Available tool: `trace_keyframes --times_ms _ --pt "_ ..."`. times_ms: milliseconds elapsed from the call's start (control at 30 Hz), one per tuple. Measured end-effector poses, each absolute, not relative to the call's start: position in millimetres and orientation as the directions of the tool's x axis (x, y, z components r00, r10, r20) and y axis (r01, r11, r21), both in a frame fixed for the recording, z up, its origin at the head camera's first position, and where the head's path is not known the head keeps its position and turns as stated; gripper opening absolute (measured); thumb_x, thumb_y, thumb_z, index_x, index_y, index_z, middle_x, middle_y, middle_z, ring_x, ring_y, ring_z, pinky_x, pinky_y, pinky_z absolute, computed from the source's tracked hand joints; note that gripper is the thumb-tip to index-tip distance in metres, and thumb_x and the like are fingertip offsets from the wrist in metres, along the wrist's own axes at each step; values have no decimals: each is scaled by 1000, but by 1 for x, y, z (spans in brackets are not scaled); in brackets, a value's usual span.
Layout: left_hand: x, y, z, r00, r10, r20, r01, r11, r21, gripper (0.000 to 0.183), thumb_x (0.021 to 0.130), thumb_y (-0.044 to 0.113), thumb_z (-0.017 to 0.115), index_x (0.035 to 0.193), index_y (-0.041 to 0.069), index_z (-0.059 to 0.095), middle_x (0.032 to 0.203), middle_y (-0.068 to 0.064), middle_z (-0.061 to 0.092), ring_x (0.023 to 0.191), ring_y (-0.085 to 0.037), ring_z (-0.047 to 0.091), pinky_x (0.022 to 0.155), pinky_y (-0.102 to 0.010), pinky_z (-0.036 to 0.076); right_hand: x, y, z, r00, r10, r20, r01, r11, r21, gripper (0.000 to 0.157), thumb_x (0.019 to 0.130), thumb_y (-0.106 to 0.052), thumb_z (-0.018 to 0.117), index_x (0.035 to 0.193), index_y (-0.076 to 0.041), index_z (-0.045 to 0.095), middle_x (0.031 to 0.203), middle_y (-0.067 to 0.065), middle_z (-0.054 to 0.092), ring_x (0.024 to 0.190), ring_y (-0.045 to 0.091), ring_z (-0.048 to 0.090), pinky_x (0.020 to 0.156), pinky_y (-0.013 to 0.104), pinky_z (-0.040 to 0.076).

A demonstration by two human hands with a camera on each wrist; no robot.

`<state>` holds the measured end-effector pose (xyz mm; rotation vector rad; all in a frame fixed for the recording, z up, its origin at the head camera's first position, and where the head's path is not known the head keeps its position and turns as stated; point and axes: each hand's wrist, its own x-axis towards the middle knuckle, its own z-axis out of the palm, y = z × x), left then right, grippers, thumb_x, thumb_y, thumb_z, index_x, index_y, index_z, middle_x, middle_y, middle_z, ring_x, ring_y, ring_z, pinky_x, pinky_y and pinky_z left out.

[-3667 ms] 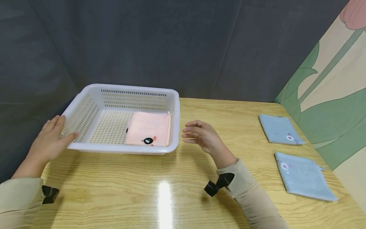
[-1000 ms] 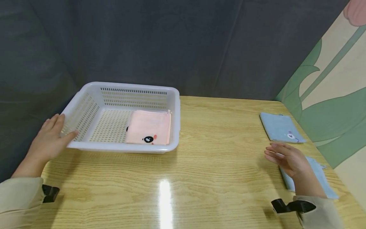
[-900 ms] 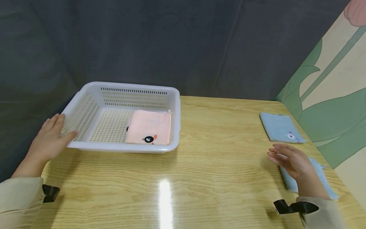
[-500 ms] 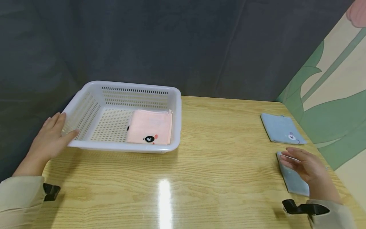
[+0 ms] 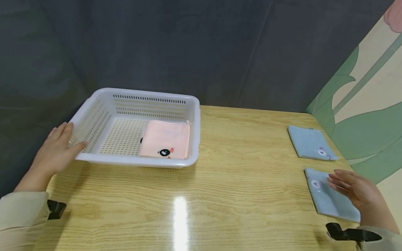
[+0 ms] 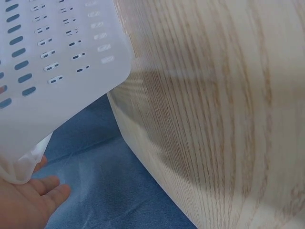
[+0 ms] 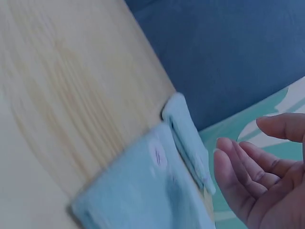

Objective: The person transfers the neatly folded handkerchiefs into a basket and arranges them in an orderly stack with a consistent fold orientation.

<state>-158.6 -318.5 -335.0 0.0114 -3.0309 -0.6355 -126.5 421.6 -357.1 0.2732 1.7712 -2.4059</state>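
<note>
Three folded cloths noted, 1 stowed & 2 out. Pale-pink square cloth with black eye motif (image 5: 164, 137) lies flat in R half of white rectangular perforated plastic basket (image 5: 125, 160); single or stacked, can't tell. L half of basket floor bare.

Outstanding: two light-blue cloths on wood-grain surface (image 5: 238, 167), far R side, well apart from basket. Near blue cloth (image 5: 333, 200) & far blue cloth (image 5: 311, 143) both lie flat, folded, neither touching the other, small pale motif on each.

Hands: left hand (image 5: 57, 150) rests at basket's near-L corner, fingers extended along outside, thumb over rim; no firm grasp evident, prob. steadying. Right hand (image 5: 358, 190) released, fingers loosely bent, nothing held; hovers over R part of near blue cloth, gap visible in R wrist view.

Assessment: judging by layout, work approx. one-third complete, pink item placed. Both blue items appear unhandled at present, i.e. neither lifted nor in basket. Basket upright, no defects seen.
</note>
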Motion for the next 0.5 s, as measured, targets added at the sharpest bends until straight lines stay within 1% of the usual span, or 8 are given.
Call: trace_keyframes --times_ms 67,200,267,300,367,433,467,500 --pt "-158 -319 -335 -999 -19 45 1 915 403 75 90 41 33 134 -6 -7 137 -29 -9 123 -42 -13 93 -60 0 -127 429 -361 -971 30 -238 223 -244 -944 25 89 -4 43 78 -11 65 77 4 64 69 18 63 61 29 50" --pt "-159 -319 -334 -999 -12 42 6 914 406 75 90 40 33 134 -5 -8 137 -29 -9 123 -42 -14 93 -60 -1 -129 454 -377 -954 125 -274 261 -112 -959 17 86 -11 51 76 -17 64 76 -6 62 67 13 62 59 28 50" --pt "-159 -319 -334 -999 -8 39 8 913 409 75 90 41 33 134 -5 -8 137 -29 -9 123 -42 -14 93 -60 -1 -130 468 -387 -938 189 -292 291 -32 -956 10 84 -17 56 77 -19 63 75 -11 60 66 10 61 57 28 50" --pt "-159 -319 -335 -999 -5 39 11 913 407 75 90 41 33 134 -6 -7 137 -29 -9 123 -43 -14 93 -60 0 -130 475 -392 -928 221 -299 313 30 -949 6 83 -22 57 79 -19 61 75 -14 59 65 8 60 56 27 50" --pt "-159 -320 -335 -999 0 36 14 913 408 75 90 41 32 134 -6 -7 137 -30 -9 122 -43 -14 93 -60 0 -131 487 -401 -913 279 -299 348 146 -926 13 83 -28 57 85 -15 56 74 -18 56 63 4 59 55 26 50" --pt "-159 -320 -336 -999 3 34 16 913 408 75 90 41 32 134 -6 -7 137 -29 -9 122 -43 -14 92 -60 0 -129 497 -407 -895 338 -292 387 261 -884 28 83 -34 55 96 -9 51 72 -21 53 62 0 57 55 26 49" --pt "-158 -320 -337 -999 5 33 18 912 409 75 90 41 32 134 -5 -8 137 -29 -9 122 -43 -14 92 -60 0 -129 501 -411 -887 363 -286 408 325 -853 37 84 -36 52 104 -5 47 72 -23 50 61 -3 55 57 27 49" --pt "-159 -320 -337 -999 8 32 21 912 409 75 90 41 33 134 -5 -8 137 -29 -10 122 -43 -14 92 -61 0 -127 505 -413 -873 392 -292 438 362 -823 47 85 -38 50 112 -1 43 72 -23 48 60 -5 53 64 31 49"
